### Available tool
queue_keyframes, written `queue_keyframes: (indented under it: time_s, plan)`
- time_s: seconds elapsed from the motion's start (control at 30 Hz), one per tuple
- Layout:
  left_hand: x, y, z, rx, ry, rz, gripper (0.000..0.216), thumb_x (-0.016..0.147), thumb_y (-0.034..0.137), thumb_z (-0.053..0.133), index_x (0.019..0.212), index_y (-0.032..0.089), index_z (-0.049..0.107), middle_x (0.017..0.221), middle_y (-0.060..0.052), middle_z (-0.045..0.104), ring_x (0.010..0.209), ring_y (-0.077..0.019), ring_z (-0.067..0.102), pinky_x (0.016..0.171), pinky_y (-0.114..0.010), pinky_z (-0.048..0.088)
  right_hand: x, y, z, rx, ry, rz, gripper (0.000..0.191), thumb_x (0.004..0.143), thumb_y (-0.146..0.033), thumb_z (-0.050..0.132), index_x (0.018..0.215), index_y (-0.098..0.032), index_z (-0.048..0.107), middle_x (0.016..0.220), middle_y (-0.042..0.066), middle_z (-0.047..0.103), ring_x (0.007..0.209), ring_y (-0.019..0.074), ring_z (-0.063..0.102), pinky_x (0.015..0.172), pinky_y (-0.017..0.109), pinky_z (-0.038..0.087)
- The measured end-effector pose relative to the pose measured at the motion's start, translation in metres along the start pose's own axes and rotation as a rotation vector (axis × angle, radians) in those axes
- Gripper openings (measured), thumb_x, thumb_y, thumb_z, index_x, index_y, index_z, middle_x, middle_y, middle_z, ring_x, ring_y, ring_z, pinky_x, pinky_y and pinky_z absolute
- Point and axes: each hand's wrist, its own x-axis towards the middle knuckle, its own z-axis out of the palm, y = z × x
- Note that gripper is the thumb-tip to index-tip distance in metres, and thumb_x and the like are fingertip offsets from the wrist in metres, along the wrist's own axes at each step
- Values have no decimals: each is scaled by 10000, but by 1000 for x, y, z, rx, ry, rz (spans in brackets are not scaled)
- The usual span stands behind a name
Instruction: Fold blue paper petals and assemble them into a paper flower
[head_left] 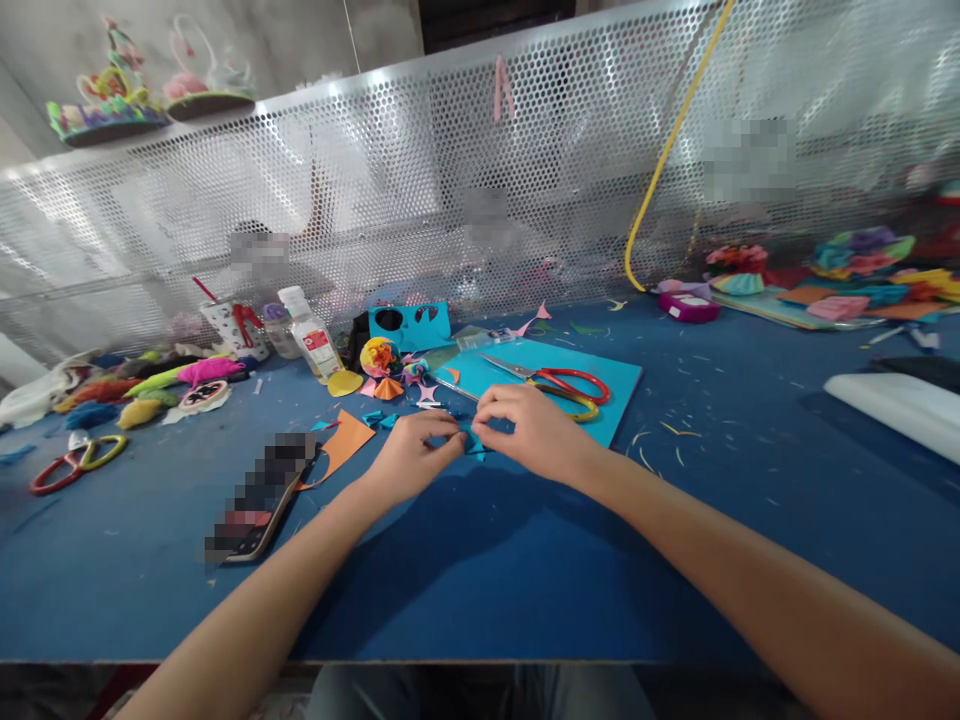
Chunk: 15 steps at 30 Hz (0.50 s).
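Blue paper, a small folded piece (475,443), sits between my two hands above the near middle of the worktop (487,620), just short of the turquoise sheet (559,350). From my feed, the left hand (420,450) has thumb and forefinger pinching its near side; the right hand (529,425) pinches the opposite side, other fingers curled. The contact is partly covered.

For this shaping, I judge light, opposed fingertip pressure best: one side steady, the other creasing in small moves, so the paper doesn't tear or skew. I'd keep my wrists off the red-and-yellow-handled scissors (535,376) lying beside my right hand.

As for writing, the clear bottle (311,335) carries a red-and-white label, too small for me to read. The patterned cup (225,328) shows no lettering I can make out, and the phone (262,500) is pixelated.
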Motion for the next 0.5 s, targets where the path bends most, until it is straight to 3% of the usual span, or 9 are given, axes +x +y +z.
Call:
queue_keyframes:
  time_s: [0.2, 0.5]
  plan:
    - [2, -7, 2, -137, 32, -72, 240, 783, 337, 529, 779, 159, 691, 777, -51, 579, 619, -121, 545, 466, -206, 529, 0, 0, -3, 5, 21, 11, 131, 762, -159, 557, 672, -213, 636, 775, 19, 616, 722, 158, 569, 717, 322, 425]
    - [3, -3, 1, -186, 108, -108, 210, 729, 328, 613, 713, 140, 706, 715, -39, 586, 561, -98, 530, 438, -197, 533, 0, -4, -6, 41, 12, -26, 142, 801, -177, 539, 689, -203, 621, 821, 12, 618, 755, 139, 564, 735, 295, 409]
